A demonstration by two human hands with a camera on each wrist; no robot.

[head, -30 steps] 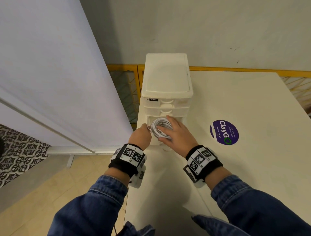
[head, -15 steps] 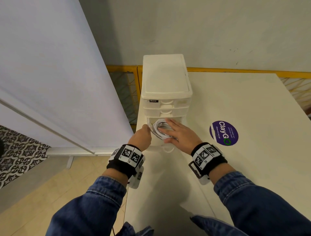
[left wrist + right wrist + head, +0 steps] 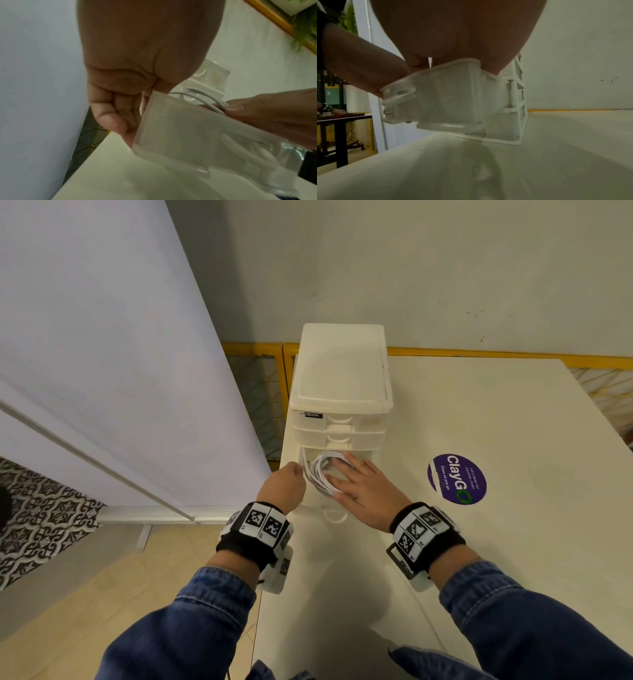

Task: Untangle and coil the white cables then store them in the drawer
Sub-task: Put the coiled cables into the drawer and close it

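Denim sleeves, blue, one per forearm, nearest the viewer; each wrist carries a black band with black-and-white square markers.

Surface (image 3: 513,542): cream-white top, bearing the items below.

Left hand (image 3: 282,486): fingers curled inward, set against the left wall of the open drawer; the wrist view shows the thumb at the drawer's top corner. Whether it actually grips the wall cannot be told.

Right hand (image 3: 366,491): fingers straight and spread, laid flat on top of the coiled cables, pressing them down into the drawer.

Drawer (image 3: 337,513): translucent plastic, lowest of the stack, pulled out toward the viewer, with a loop handle on its front.

White cables (image 3: 320,474): wound into a round coil, lying inside the open drawer, partly under the right fingers.

Drawer unit (image 3: 342,371): white plastic, several tiers, flat lid, small dark label at the upper left of its front; the two upper drawers sit pushed in.

Sticker (image 3: 457,478): round, purple, white lettering, stuck flat on the surface to the right of the unit, well apart from it.

Yellow rail (image 3: 496,355): runs along the far edge of the surface.

Wall: pale, behind the rail.
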